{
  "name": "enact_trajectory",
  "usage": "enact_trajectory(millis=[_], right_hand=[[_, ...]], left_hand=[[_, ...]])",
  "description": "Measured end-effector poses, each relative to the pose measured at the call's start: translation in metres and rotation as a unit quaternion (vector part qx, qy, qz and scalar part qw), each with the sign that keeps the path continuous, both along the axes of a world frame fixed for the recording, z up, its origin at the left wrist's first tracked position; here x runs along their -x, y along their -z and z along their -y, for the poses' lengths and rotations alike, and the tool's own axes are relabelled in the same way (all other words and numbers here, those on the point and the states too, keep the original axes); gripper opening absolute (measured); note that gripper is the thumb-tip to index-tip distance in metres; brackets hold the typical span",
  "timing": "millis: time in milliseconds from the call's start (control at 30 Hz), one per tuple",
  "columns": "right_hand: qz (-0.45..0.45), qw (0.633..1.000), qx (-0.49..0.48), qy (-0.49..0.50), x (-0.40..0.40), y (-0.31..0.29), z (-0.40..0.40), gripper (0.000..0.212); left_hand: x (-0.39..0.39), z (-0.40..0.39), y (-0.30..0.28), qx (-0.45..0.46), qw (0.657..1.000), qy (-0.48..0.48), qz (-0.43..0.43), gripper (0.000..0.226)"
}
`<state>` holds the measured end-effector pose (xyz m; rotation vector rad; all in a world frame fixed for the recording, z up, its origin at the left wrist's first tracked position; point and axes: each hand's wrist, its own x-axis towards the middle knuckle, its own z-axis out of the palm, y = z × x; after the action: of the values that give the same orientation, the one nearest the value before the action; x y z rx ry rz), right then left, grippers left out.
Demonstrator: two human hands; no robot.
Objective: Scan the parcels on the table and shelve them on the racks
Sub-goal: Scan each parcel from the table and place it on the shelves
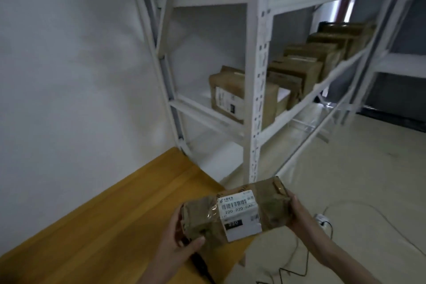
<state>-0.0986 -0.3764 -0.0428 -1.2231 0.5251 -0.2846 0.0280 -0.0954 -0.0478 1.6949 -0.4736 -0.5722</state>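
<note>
Gripping parcel (237,212), both hands (177,246)

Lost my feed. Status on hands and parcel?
Both hands, left and right, grip parcel, label up. Rack ahead, shelf partly filled. Path open.

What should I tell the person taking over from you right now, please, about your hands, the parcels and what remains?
Left hand grips the near end of the held parcel, thumb on top; a dark object, perhaps the scanner, shows under it. Right hand holds the far end.
The parcel is label-up, above the wooden table edge.
Done: several parcels already stand on the rack.
Left: shelve this one; whether it is scanned cannot be told.
</note>
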Motion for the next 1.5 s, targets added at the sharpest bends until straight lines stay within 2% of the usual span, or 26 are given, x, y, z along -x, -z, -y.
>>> enact_trajectory(millis=[100,200,300,367,500,600,667,733,900,967,1033,1133,1200,1333,1400,1500], right_hand=[[0.022,0.999,0.044,0.011,0.061,-0.016,0.041,0.046],[0.023,0.991,0.123,0.037,0.110,-0.040,0.083,0.070],[0.033,0.986,0.156,0.048,0.149,-0.056,0.136,0.068],[0.041,0.985,0.165,0.042,0.172,-0.066,0.177,0.084],[0.065,0.982,0.173,0.039,0.214,-0.100,0.247,0.099],[0.086,0.980,0.176,0.035,0.237,-0.125,0.288,0.095],[0.100,0.979,0.174,0.033,0.246,-0.141,0.310,0.091],[0.115,0.979,0.164,0.027,0.248,-0.156,0.331,0.090],[0.136,0.980,0.144,0.022,0.228,-0.180,0.384,0.103],[0.150,0.976,0.149,0.046,0.212,-0.189,0.405,0.103],[0.161,0.972,0.155,0.078,0.190,-0.203,0.424,0.102],[0.188,0.961,0.171,0.110,0.151,-0.231,0.453,0.088],[0.211,0.950,0.179,0.145,0.121,-0.252,0.471,0.075],[0.266,0.914,0.240,0.191,0.061,-0.300,0.506,0.055],[0.291,0.895,0.279,0.192,0.032,-0.322,0.523,0.052],[0.317,0.877,0.320,0.164,-0.012,-0.350,0.543,0.053]], left_hand=[[0.016,0.063,-0.018,-0.010,0.998,0.059,-0.001,0.113],[0.036,0.131,-0.043,-0.006,0.995,0.094,0.010,0.112],[0.058,0.200,-0.065,0.008,0.994,0.110,0.009,0.114],[0.075,0.244,-0.083,0.023,0.992,0.117,0.032,0.109],[0.105,0.335,-0.116,0.031,0.988,0.134,0.071,0.081],[0.119,0.393,-0.130,0.054,0.990,0.114,0.070,0.078],[0.127,0.429,-0.138,0.065,0.988,0.103,0.098,0.047],[0.133,0.463,-0.146,0.098,0.984,0.088,0.119,0.039],[0.136,0.536,-0.178,0.147,0.975,0.049,0.161,0.052],[0.129,0.563,-0.188,0.142,0.973,0.047,0.178,0.060],[0.120,0.592,-0.200,0.123,0.964,0.040,0.234,0.069],[0.108,0.634,-0.223,0.079,0.928,0.013,0.364,0.056],[0.101,0.657,-0.240,0.072,0.910,0.044,0.406,0.055],[0.079,0.690,-0.288,0.077,0.901,0.099,0.416,0.063],[0.062,0.703,-0.314,0.112,0.903,0.117,0.398,0.056],[0.035,0.722,-0.345,0.138,0.898,0.085,0.409,0.056]])
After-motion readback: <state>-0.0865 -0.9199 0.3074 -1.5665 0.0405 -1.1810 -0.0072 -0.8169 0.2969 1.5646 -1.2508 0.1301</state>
